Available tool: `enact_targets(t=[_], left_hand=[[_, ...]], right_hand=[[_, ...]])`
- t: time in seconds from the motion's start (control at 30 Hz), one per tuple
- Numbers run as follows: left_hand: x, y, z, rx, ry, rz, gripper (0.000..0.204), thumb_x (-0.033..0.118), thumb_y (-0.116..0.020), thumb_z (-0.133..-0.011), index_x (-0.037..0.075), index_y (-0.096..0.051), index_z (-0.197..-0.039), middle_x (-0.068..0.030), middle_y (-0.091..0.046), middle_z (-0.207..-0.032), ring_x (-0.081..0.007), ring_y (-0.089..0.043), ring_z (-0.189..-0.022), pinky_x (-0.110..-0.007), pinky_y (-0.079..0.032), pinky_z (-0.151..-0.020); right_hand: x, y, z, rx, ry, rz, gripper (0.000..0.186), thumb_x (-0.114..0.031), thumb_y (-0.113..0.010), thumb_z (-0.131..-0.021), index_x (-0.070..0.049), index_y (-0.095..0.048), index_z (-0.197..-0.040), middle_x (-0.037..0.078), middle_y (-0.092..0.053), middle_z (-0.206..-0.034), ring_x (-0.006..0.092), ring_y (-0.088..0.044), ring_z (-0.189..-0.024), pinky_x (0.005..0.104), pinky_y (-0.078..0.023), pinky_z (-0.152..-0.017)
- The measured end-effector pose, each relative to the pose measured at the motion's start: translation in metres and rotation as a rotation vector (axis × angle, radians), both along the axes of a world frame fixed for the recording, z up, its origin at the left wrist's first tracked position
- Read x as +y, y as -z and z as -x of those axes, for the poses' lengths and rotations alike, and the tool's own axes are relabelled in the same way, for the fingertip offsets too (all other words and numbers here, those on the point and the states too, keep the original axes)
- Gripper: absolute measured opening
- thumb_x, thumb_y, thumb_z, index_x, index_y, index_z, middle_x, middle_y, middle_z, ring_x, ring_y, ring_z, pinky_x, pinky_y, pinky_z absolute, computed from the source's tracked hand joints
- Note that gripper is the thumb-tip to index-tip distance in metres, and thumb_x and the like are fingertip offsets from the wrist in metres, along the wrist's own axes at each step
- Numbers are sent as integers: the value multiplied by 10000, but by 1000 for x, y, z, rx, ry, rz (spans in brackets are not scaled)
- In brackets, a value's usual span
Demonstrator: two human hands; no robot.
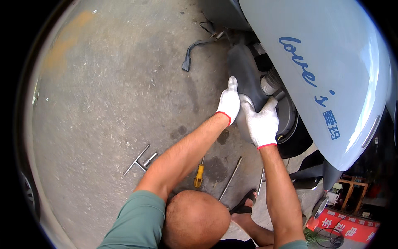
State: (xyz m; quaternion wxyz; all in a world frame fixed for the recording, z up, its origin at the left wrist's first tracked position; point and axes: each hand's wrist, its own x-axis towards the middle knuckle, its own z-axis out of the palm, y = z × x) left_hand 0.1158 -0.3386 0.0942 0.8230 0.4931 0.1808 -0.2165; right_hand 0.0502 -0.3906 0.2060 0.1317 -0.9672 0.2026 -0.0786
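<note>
A long dark grey plastic cover (243, 66) runs along the lower side of a pale blue scooter, beside the rear wheel (299, 140). My left hand (229, 103), in a white glove with a red cuff, grips the cover's outer edge; its thumb points forward along it, and the other fingers are mostly hidden. Gloved the same way, my right hand (263, 123) holds the cover's rear part, close to the wheel. Between the hands shows a rounded silvery-grey part. Just right of the cover stands a coiled shock absorber (271, 83).
The scooter's glossy body panel (319, 50) overhangs on the right. A kickstand-like bar (188, 58) sticks out leftward. On the concrete lie a T-handle wrench (137, 159), a yellow-handled screwdriver (199, 176) and a thin metal rod (230, 178). A red printed sheet (346, 224) is at the lower right.
</note>
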Motion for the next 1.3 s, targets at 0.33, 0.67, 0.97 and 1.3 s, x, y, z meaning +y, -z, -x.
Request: enact_targets(t=[0.33, 0.67, 0.97, 1.3], left_hand=[[28, -60, 53, -196, 176, -415, 927, 552, -690, -855, -72, -361, -1457, -265, -522, -1390, -323, -511, -1301, -391, -410, -1084], [25, -66, 64, -257, 90, -490, 961, 452, -827, -767, -139, -347, -1354, -252, -590, -1236, -279, -616, -1117, -360, -495, -964], [28, -61, 79, -153, -8, 66, 615, 382, -589, -976, -35, -419, -1394, -160, -540, -1361, -258, -545, -1221, -400, -431, -1052], [11, -44, 24, -136, -200, 73, 490, 427, -572, -991, -19, -602, -1189, -121, -663, -1112, -208, -596, -1016, -370, -461, -941]], right_hand=[[-39, 9, 80, -331, -142, -185, 421, -66, -581, -873, 6, -569, -1288, 228, -594, -1232, 386, -592, -1137, 430, -467, -1002], [-38, 23, 123, -412, -146, -175, 603, 35, -671, -784, -51, -482, -1350, 209, -546, -1272, 413, -541, -1190, 453, -461, -1017], [-55, 26, 141, -512, -154, -276, 543, 60, -648, -797, -57, -521, -1312, 193, -564, -1250, 387, -578, -1173, 435, -496, -988], [-8, 71, 151, -550, 94, -1029, 325, -17, -600, -921, 25, -572, -1242, 141, -649, -1159, 199, -651, -1014, 335, -520, -878]])
